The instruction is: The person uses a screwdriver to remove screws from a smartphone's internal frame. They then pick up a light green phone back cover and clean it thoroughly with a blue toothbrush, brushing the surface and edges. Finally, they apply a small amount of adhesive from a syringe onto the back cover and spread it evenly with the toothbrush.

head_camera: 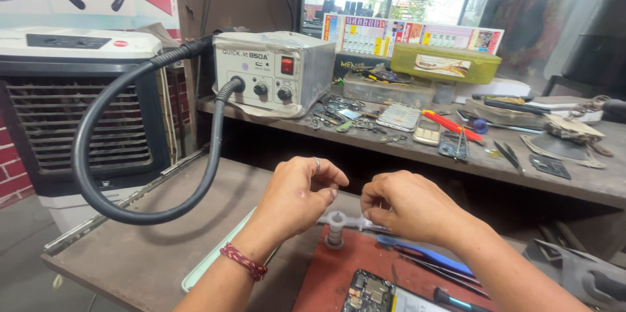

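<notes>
Head view: I am working over a red mat (326,273)
Left hand (297,196): curling my fingers loosely, holding nothing I can see; hovering above a small white spool (335,226)
Right hand (404,206): fingers closing; grip contents hidden; opened phone (369,292) lying below

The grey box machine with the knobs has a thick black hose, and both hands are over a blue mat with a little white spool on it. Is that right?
Not quite: the head view shows the mat is red-brown, not blue. The grey box machine does have a thick black hose, and both the left hand and right hand hover by the little white spool.
</notes>
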